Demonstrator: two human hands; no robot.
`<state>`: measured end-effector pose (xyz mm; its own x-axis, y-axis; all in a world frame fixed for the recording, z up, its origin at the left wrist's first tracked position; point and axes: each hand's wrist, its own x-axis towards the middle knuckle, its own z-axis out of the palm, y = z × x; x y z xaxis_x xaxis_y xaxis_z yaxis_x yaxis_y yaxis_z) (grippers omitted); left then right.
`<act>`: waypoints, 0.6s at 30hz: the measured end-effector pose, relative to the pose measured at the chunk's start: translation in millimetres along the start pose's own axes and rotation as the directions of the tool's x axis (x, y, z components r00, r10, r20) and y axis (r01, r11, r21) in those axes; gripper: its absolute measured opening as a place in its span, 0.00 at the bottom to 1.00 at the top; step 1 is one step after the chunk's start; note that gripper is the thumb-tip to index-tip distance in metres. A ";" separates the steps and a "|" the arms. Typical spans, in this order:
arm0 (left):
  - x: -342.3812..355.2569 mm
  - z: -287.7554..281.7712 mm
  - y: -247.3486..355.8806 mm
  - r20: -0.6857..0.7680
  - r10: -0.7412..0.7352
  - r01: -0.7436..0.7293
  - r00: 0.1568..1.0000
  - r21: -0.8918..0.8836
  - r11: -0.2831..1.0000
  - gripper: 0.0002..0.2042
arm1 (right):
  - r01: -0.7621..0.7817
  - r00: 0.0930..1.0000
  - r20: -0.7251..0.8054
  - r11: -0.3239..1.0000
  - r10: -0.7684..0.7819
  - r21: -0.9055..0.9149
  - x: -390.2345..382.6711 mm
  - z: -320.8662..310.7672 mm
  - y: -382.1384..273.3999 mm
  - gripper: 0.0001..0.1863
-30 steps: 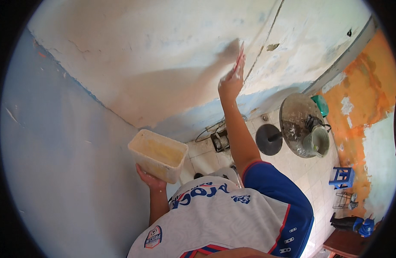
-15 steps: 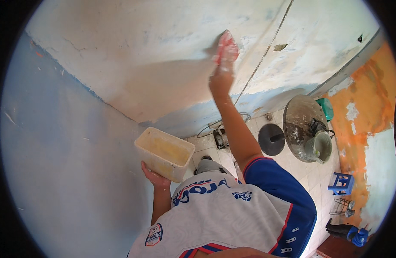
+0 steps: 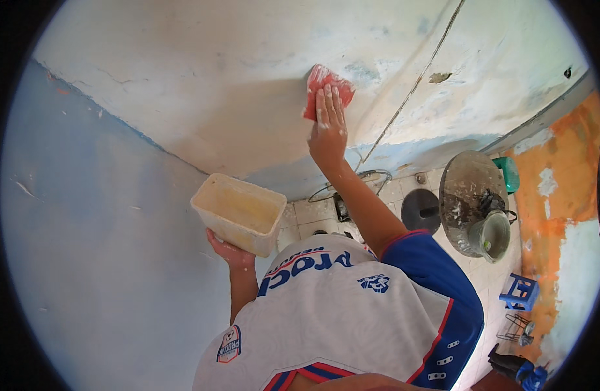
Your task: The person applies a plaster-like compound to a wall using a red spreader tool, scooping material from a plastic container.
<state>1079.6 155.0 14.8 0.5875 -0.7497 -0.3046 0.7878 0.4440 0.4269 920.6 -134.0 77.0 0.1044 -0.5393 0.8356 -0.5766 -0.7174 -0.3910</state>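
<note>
My right hand (image 3: 328, 133) is raised to the pale wall (image 3: 182, 78), gripping a flat red putty spreader (image 3: 317, 78). White putty smears the spreader and my fingers, which lie extended along its back; the thumb is hidden. The spreader is pressed on the wall or very close to it, by a bluish-grey patch. At lower left, my left hand (image 3: 231, 249) supports a cream plastic tub (image 3: 238, 236) from beneath and the side. Its open top tilts toward the wall, and yellowish-white residue coats the inside.
A blue wall (image 3: 104, 247) meets the pale one at left. A crack (image 3: 414, 85) runs down the pale wall. At right stand a round, stained table (image 3: 453, 202) with a grey bucket (image 3: 489, 236), a dark round stool (image 3: 420, 210) and a blue stool (image 3: 521, 292). A cable (image 3: 378, 174) lies near the wall's foot.
My right hand and the spreader have moved down and slightly left on the wall, turning the spreader's broad face into view. The tub has shifted a little up and left.
</note>
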 end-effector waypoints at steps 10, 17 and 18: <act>7.9 10.2 -29.9 -0.004 -0.008 0.008 1.000 0.019 1.000 0.38 | 0.086 0.994 -0.059 0.989 -0.094 -0.121 11.5 -6.2 19.7 0.29; 6.4 -2.6 -35.9 0.025 -0.011 0.010 1.000 0.019 1.000 0.37 | -0.100 0.989 -0.079 0.968 0.121 0.231 16.6 -68.6 3.7 0.24; 5.0 2.4 -35.3 0.037 -0.028 0.028 0.999 0.018 0.999 0.36 | -0.098 0.984 -0.138 0.986 0.117 0.135 18.2 -61.7 16.4 0.23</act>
<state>1054.3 134.4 0.3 0.5577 -0.7795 -0.2852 0.8003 0.4139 0.4338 863.0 -128.4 109.6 -0.0766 -0.5535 0.8293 -0.4690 -0.7140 -0.5199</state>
